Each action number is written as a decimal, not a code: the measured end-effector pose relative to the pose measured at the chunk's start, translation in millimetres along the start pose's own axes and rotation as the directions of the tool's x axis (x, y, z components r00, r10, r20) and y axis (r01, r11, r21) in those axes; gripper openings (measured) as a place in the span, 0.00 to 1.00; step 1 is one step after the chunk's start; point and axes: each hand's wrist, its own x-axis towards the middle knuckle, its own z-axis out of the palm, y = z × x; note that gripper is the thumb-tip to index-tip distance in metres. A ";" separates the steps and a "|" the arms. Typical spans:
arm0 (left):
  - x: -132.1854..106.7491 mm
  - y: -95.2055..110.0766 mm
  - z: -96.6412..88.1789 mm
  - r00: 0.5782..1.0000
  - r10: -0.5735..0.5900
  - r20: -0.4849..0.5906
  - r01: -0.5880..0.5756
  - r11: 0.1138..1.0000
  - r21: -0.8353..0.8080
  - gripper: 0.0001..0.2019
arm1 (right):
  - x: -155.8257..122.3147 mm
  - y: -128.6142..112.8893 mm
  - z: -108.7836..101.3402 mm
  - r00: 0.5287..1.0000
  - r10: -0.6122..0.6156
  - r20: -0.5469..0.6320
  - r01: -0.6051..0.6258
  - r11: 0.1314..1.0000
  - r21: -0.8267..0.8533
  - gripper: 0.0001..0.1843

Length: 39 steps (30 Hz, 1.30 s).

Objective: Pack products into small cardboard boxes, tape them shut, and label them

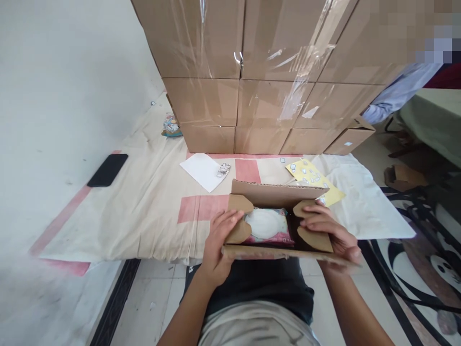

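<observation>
I hold a small open cardboard box (277,194) over my lap. Inside it lies a pink packet with a round white lid (266,225). My left hand (218,245) grips the box's left end, its fingers pressing the left side flap inward. My right hand (329,233) grips the right end, fingers laid over the right side flap. The long back flap stands up behind the packet.
A wall of stacked cardboard cartons (259,72) wrapped in clear film rises ahead on a cream and pink cloth (144,206). On the cloth lie a black phone (108,169), a white paper (203,170) and a yellow sticker sheet (313,180). Another person's sleeve (399,93) shows at right.
</observation>
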 end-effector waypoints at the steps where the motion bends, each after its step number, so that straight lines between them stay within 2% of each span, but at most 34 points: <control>1: -1.0 -0.2 2.0 0.998 -0.042 -0.052 0.042 0.999 -0.010 0.25 | -2.7 -0.1 3.3 0.996 0.024 -0.091 -0.026 0.999 -0.030 0.42; 3: -0.6 0.8 6.4 0.978 -0.146 -0.150 0.140 0.989 -0.052 0.28 | -4.9 -2.3 10.5 0.967 0.082 -0.241 -0.113 0.987 -0.117 0.40; 5: 3.7 2.7 9.9 0.948 -0.246 -0.201 0.220 0.965 -0.146 0.34 | -2.7 -5.8 16.3 0.958 0.141 -0.249 -0.189 0.965 -0.180 0.38; 8: 14.3 3.3 10.4 0.916 -0.387 -0.108 0.332 0.881 -0.336 0.40 | 5.3 -7.2 21.5 0.986 0.130 -0.100 -0.145 0.976 -0.161 0.42; 10: 20.8 0.2 6.6 0.893 -0.448 -0.031 0.400 0.825 -0.399 0.42 | 10.3 -3.1 24.4 0.991 0.078 -0.104 -0.096 0.980 -0.176 0.42; 12: 26.1 -3.7 -0.6 0.892 -0.451 -0.032 0.409 0.835 -0.368 0.40 | 13.6 4.1 28.1 0.981 0.054 -0.185 -0.094 0.971 -0.220 0.41; 14: 32.3 -4.1 -11.0 0.910 -0.412 -0.046 0.392 0.890 -0.232 0.34 | 16.0 12.0 32.0 0.967 0.070 -0.243 -0.128 0.964 -0.231 0.40; 16: 41.0 2.7 -22.4 0.925 -0.375 0.062 0.376 0.927 -0.005 0.28 | 18.3 18.4 35.3 0.961 0.099 -0.260 -0.155 0.966 -0.206 0.38; 18: 51.9 16.1 -29.9 0.903 -0.363 0.230 0.298 0.914 0.275 0.24 | 20.8 22.1 38.1 0.963 0.097 -0.251 -0.141 0.976 -0.167 0.34; 19: 57.5 23.6 -30.5 0.885 -0.359 0.296 0.223 0.886 0.407 0.22 | 22.1 22.9 39.4 0.966 0.087 -0.242 -0.127 0.980 -0.153 0.32; 22: 70.7 40.1 -18.9 0.872 -0.278 0.402 -0.050 0.767 0.640 0.25 | 25.4 21.7 42.1 0.976 0.080 -0.204 -0.112 0.982 -0.153 0.29; 24: 75.8 40.8 -6.9 0.875 -0.195 0.443 -0.180 0.718 0.673 0.29 | 26.2 19.7 39.9 0.979 0.094 -0.179 -0.126 0.977 -0.174 0.28; 26: 78.8 34.3 0.0 0.878 -0.134 0.459 -0.251 0.689 0.680 0.29 | 26.1 18.7 31.6 0.978 0.086 -0.188 -0.131 0.961 -0.244 0.26; 29: 82.7 20.3 -3.4 0.861 -0.079 0.502 -0.329 0.666 0.670 0.27 | 26.3 23.3 9.6 0.959 0.040 -0.280 -0.175 0.861 -0.477 0.20; 31: 86.4 12.6 -9.0 0.848 -0.045 0.528 -0.375 0.653 0.658 0.27 | 27.8 31.3 -5.6 0.950 0.056 -0.306 -0.229 0.791 -0.567 0.15; 34: 94.5 4.2 -13.2 0.847 -0.009 0.531 -0.408 0.629 0.661 0.27 | 31.8 46.2 -20.0 0.931 0.260 -0.256 -0.353 0.820 -0.450 0.12; 36: 100.9 1.0 -13.8 0.843 0.007 0.537 -0.421 0.630 0.653 0.27 | 34.3 54.5 -23.9 0.880 0.422 -0.217 -0.471 0.831 -0.297 0.12; 39: 107.2 5.9 -14.1 0.846 0.063 0.530 -0.421 0.687 0.592 0.25 | 36.8 61.8 -26.9 0.798 0.559 -0.226 -0.597 0.786 -0.163 0.15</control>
